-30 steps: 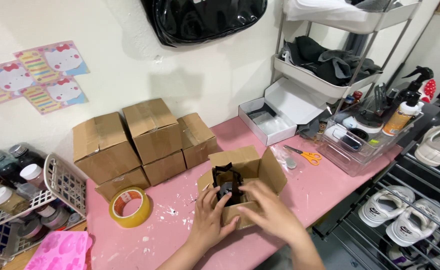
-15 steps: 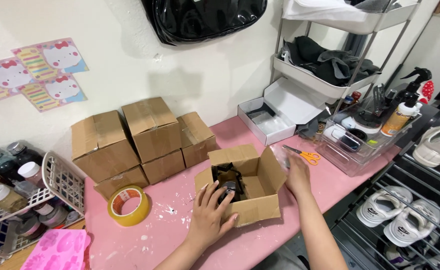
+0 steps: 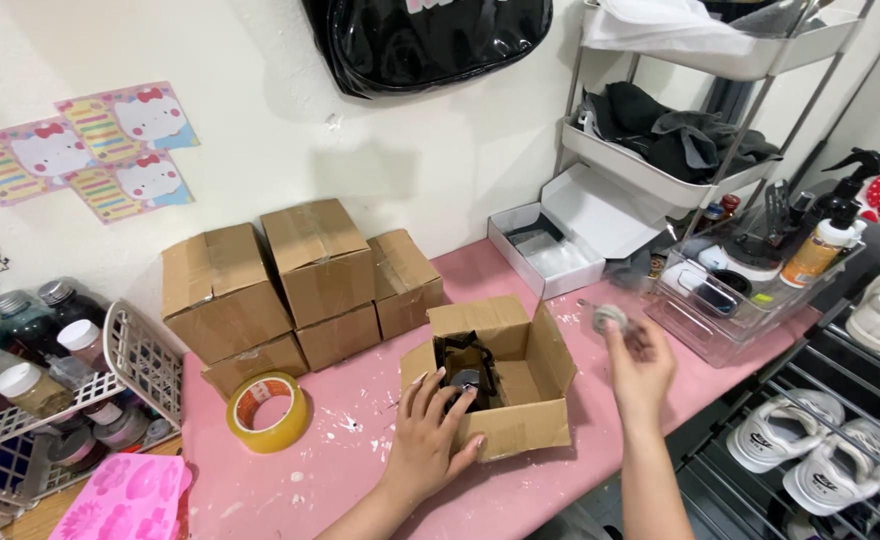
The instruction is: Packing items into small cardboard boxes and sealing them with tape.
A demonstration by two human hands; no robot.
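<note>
Left hand (image 3: 428, 440) sits on the near-left corner of the open cardboard box (image 3: 500, 385), fingers (image 3: 438, 398) spread and curled over the rim, tips just inside next to the dark item (image 3: 465, 368) packed at the left of the box. That is a steadying hold, and a good one: palm low against the wall, so the box cannot slide on the pink worktop (image 3: 350, 450).

Right hand (image 3: 638, 362) is up in the air to the right of the box, clear of its right flap, thumb and fingers pinching a small greyish round thing (image 3: 608, 317). It is blurred, so what it is I cannot tell.

To do this well, I would say: keep the left hand planted and its fingertips out of the free space on the right side of the box, bring the small piece in over the lowered right flap, not the raised far one, and set it down beside the dark item, not on it. The pinch looks light, so a slow lowering suits it.

Around the work: a roll of yellow tape (image 3: 268, 411) lies near left, closed cartons (image 3: 300, 285) stack far left, a white open box (image 3: 572, 235) stands far right.
</note>
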